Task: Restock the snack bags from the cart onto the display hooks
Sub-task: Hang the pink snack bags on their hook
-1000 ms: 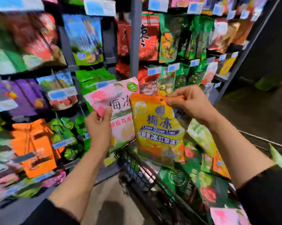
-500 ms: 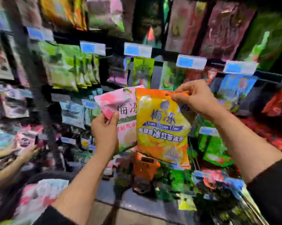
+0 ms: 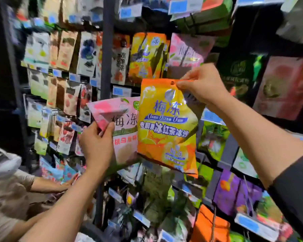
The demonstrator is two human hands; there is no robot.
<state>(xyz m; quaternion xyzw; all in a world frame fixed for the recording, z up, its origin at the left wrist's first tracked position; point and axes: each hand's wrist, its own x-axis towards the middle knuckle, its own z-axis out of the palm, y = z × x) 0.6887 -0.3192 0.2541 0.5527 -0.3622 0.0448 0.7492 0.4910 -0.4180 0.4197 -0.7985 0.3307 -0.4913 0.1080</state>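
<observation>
Your right hand (image 3: pixel 202 86) pinches the orange snack bag (image 3: pixel 166 126) at its top seal, thumb and fingers closed on the strip just right of the punched hang hole (image 3: pixel 172 83). Your left hand (image 3: pixel 96 145) grips the pink snack bag (image 3: pixel 124 119) at its left edge, thumb over the front face. Both bags are held up in front of the display, the orange one overlapping the pink one's right side.

Handling, as a judgement: light, puffy film pouches, soft in the body and likely slick on the glossy face. The flat top seal is the stiffest part, so take hold there, close beside the hole but not covering it. Squeezing the belly risks crushing the contents.

Orientation: orange bag hangs with its long axis near vertical, bottom swung slightly right, print facing you, hole uppermost. Pink bag is tilted, top corner leaning left, print also facing you.

Matching orange bags (image 3: pixel 148 55) hang just above the hole; a pink row (image 3: pixel 187 49) hangs beside them on the right. The hook tip itself is too blurred to locate.

Another person's hand (image 3: pixel 68 185) reaches into the lower left shelves.
</observation>
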